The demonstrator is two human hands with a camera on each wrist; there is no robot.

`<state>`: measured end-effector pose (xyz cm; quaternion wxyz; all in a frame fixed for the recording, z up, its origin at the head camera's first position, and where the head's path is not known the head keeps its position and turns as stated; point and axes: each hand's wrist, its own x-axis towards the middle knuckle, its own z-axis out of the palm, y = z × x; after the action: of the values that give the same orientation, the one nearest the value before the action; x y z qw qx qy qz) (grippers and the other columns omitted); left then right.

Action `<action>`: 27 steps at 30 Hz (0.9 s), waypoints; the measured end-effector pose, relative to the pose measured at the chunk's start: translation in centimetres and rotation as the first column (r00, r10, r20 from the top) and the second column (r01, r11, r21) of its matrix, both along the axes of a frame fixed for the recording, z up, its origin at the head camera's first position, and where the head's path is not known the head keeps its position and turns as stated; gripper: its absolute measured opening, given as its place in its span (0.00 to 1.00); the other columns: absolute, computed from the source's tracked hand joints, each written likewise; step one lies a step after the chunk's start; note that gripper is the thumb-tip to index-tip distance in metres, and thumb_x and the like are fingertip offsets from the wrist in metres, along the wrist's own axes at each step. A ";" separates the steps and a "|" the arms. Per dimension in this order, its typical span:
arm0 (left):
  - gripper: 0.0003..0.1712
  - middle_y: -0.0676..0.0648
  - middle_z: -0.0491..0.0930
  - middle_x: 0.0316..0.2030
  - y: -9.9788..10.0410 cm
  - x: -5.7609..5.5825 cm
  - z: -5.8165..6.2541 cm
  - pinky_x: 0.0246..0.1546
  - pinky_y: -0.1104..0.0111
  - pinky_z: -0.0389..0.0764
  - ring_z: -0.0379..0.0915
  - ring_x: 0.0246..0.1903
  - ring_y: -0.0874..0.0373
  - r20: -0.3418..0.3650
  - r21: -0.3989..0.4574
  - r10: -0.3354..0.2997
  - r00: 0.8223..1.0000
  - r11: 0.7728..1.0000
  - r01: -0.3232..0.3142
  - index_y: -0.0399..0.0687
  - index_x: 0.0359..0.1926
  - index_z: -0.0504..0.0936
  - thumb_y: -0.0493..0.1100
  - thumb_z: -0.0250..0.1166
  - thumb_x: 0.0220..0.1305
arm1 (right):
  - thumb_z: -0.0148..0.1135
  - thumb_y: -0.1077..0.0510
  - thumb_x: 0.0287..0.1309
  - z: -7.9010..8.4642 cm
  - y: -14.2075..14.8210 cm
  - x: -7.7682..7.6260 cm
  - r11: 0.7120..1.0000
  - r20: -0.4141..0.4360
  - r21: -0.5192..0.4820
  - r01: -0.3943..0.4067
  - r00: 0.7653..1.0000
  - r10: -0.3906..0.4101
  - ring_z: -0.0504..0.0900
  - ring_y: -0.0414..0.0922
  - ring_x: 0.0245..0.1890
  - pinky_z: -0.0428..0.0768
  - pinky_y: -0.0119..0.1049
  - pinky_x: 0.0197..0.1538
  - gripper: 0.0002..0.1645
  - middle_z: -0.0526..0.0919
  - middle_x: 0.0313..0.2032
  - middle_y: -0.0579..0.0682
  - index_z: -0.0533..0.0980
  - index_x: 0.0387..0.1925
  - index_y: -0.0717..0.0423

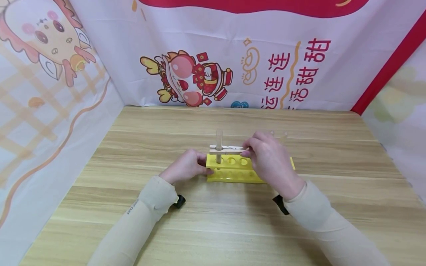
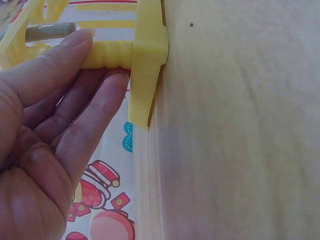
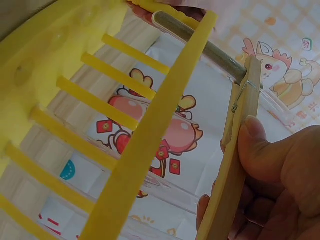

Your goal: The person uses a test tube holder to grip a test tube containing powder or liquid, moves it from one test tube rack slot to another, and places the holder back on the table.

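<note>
A yellow plastic test tube rack [image 1: 239, 180] stands on the table. My left hand [image 1: 186, 166] grips its left end, with thumb and fingers about the ribbed end post [image 2: 112, 54]. Through the leftmost hole goes a glass test tube [image 1: 219, 137], its lower part filled with something grey-green [image 3: 217, 55]. A wooden test tube clamp [image 1: 227, 151] with a wire spring holds this tube above the rack's top plate. My right hand [image 1: 271, 159] pinches the clamp's handle between thumb and fingers [image 3: 255, 131] and hides the rack's right part in the head view.
Behind the right hand, tips of clear glass tubes [image 1: 285, 136] rise at the rack's back right. A row of yellow pegs [image 3: 112, 105] shows in the right wrist view. Printed cloth walls [image 1: 206, 37] border the wooden table [image 1: 213, 229] at back and sides.
</note>
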<state>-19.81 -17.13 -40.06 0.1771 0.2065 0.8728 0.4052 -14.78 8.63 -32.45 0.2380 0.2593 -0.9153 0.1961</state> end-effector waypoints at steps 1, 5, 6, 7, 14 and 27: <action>0.10 0.59 0.86 0.35 0.0 0.0 0.0 0.42 0.62 0.75 0.77 0.36 0.60 0.000 -0.001 0.000 1.000 1.000 0.000 0.52 0.40 0.89 0.40 0.76 0.55 | 0.76 0.60 0.52 -0.1 0.0 0.0 1.000 0.003 -0.001 0.000 1.000 0.000 0.76 0.47 0.29 0.78 0.41 0.31 0.08 0.78 0.27 0.48 0.84 0.30 0.59; 0.10 0.58 0.86 0.35 0.0 0.0 0.1 0.41 0.63 0.75 0.76 0.35 0.60 -0.001 -0.005 -0.004 1.000 1.000 0.004 0.52 0.40 0.89 0.41 0.76 0.55 | 0.77 0.60 0.51 -0.6 0.0 -0.1 1.000 0.006 -0.001 0.002 1.000 -0.002 0.77 0.47 0.29 0.79 0.41 0.32 0.08 0.77 0.27 0.48 0.84 0.30 0.59; 0.09 0.58 0.86 0.34 0.0 0.0 0.1 0.41 0.63 0.75 0.76 0.35 0.59 -0.001 -0.005 -0.004 1.000 1.000 0.004 0.52 0.39 0.89 0.41 0.76 0.55 | 0.77 0.60 0.51 -0.7 0.0 -0.1 1.000 0.006 -0.001 0.001 1.000 -0.001 0.77 0.47 0.29 0.79 0.41 0.33 0.08 0.77 0.27 0.48 0.84 0.30 0.59; 0.09 0.58 0.86 0.34 0.0 0.1 0.1 0.40 0.63 0.75 0.76 0.34 0.59 0.000 -0.005 -0.004 1.000 1.000 0.004 0.52 0.39 0.89 0.41 0.76 0.55 | 0.77 0.60 0.51 -0.8 0.0 -0.1 1.000 0.005 -0.002 0.001 1.000 -0.001 0.77 0.47 0.29 0.79 0.40 0.33 0.08 0.77 0.27 0.48 0.84 0.30 0.59; 0.08 0.58 0.86 0.34 0.0 0.1 0.1 0.38 0.64 0.75 0.76 0.33 0.59 -0.007 -0.007 -0.006 1.000 1.000 0.006 0.52 0.39 0.89 0.41 0.76 0.56 | 0.76 0.59 0.52 -1.5 -0.1 -0.1 1.000 0.010 -0.005 -0.004 1.000 0.004 0.77 0.45 0.28 0.80 0.39 0.33 0.08 0.78 0.28 0.47 0.84 0.30 0.59; 0.10 0.58 0.86 0.37 0.0 0.0 0.1 0.44 0.62 0.76 0.78 0.39 0.60 0.002 -0.004 -0.002 1.000 1.000 0.002 0.51 0.41 0.89 0.40 0.76 0.55 | 0.75 0.60 0.53 -2.5 -0.3 -0.1 1.000 0.014 0.004 0.003 1.000 -0.003 0.78 0.46 0.30 0.80 0.39 0.33 0.07 0.80 0.29 0.48 0.84 0.31 0.59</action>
<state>-19.84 -17.17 -39.97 0.1787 0.2063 0.8732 0.4036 -14.92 8.36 -34.97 0.2313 0.2570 -0.9177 0.1958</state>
